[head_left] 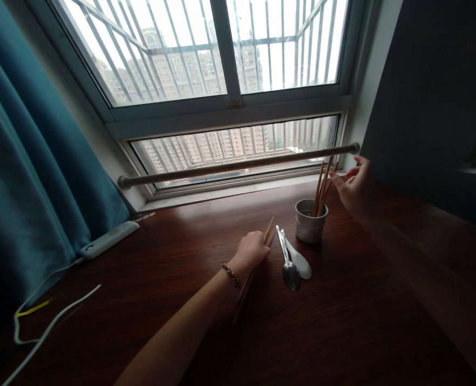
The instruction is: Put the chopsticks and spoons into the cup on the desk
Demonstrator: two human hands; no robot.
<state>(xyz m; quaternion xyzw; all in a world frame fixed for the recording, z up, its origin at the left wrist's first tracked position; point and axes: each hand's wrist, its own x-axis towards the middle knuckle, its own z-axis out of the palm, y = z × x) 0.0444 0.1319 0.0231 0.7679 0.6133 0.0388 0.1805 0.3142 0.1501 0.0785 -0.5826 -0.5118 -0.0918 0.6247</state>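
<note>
Cup (309,229): white ceramic, holds wooden chopsticks (321,188).
Left grip (253,250): clamped on loose wooden pair (268,230).
Right grip (356,188): apart, perhaps touching them.
Outside: metal spoon (290,271), white ceramic spoon (301,262).

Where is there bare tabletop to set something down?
Bare table runs between the power strip and the left hand, and on the near side of the metal spoon and white spoon. Crowded around the cup: both spoons, the held chopsticks and the right hand cluster.
</note>
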